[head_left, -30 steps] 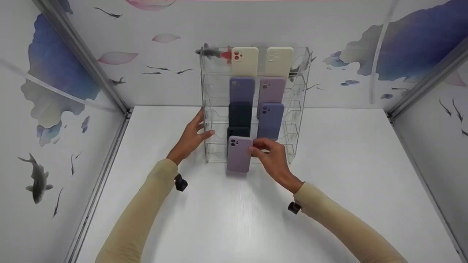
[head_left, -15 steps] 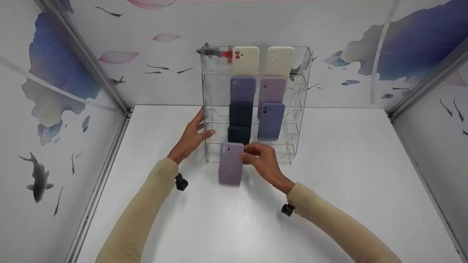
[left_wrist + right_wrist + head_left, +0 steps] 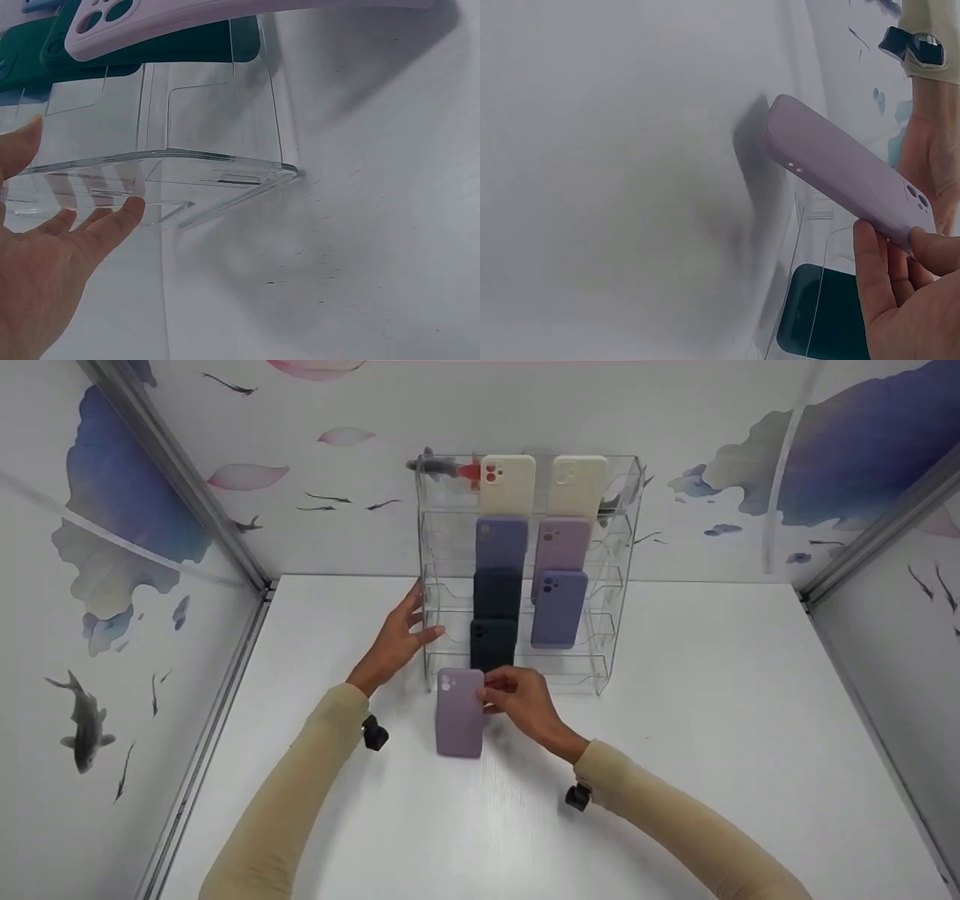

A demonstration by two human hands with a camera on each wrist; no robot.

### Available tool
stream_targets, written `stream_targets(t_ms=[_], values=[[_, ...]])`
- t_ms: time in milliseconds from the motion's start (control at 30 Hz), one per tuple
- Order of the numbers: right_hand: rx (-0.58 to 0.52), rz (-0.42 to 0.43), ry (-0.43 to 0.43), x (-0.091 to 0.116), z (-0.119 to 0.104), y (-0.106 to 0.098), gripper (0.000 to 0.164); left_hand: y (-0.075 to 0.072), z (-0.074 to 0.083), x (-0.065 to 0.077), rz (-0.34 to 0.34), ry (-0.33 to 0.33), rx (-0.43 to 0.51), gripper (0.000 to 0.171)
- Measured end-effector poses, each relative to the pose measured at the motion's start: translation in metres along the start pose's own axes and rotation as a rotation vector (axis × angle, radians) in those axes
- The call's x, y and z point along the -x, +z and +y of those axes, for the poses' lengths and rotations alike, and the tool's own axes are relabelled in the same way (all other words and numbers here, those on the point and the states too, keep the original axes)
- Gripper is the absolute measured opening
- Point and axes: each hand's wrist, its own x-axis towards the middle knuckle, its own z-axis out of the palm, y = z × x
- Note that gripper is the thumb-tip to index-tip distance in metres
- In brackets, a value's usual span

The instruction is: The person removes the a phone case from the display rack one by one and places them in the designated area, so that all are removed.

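My right hand (image 3: 521,701) pinches a light purple phone case (image 3: 459,716) by its right edge, thumb on the back near the camera holes. The case is held upright in front of the clear acrylic rack (image 3: 568,661), at its lower left. In the right wrist view the case (image 3: 840,161) tilts over the white table, thumb and fingers at its camera end. My left hand (image 3: 394,641) rests at the rack's left side, thumb in front and fingers behind the side panel. In the left wrist view its fingertips lie along the clear panel (image 3: 202,161).
In the rack stand dark green cases (image 3: 493,641), a blue-purple case (image 3: 559,607), another blue-purple case (image 3: 501,544), a lilac case (image 3: 564,540) and two cream cases (image 3: 506,487) on top. White printed panels (image 3: 337,525) enclose the table (image 3: 712,720) on three sides.
My right hand has drawn the light purple case out of the rack's lowest tier, toward me and to the left, uncovering the dark green case behind. My left hand stays at the rack's side.
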Motion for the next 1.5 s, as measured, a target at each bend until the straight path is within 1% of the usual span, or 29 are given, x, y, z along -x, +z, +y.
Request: stream_targets(t_ms=[200, 367, 533, 833, 1000, 1167, 1500], values=[[0.017, -0.03, 0.023, 0.002, 0.003, 0.01, 0.017, 0.001, 0.0, 0.0, 0.002, 0.0, 0.011, 0.1], [0.006, -0.041, 0.035, 0.003, 0.006, 0.018, 0.016, 0.001, 0.0, 0.0, -0.002, 0.009, 0.023, 0.1], [-0.001, -0.034, 0.038, 0.002, 0.011, 0.025, 0.015, 0.001, 0.001, 0.0, -0.005, 0.015, 0.029, 0.1], [-0.008, -0.013, 0.087, 0.0, 0.02, 0.033, 0.017, 0.001, 0.001, 0.0, -0.004, 0.005, 0.034, 0.1], [0.001, 0.007, 0.081, 0.0, 0.025, 0.037, 0.019, 0.001, 0.001, -0.001, -0.002, 0.001, 0.045, 0.1], [0.061, 0.019, 0.047, 0.001, 0.031, 0.042, 0.019, 0.0, -0.001, -0.001, -0.003, 0.006, 0.033, 0.1], [0.138, 0.038, 0.067, 0.0, 0.038, 0.054, 0.019, 0.0, -0.001, -0.001, 0.001, 0.014, 0.018, 0.098]])
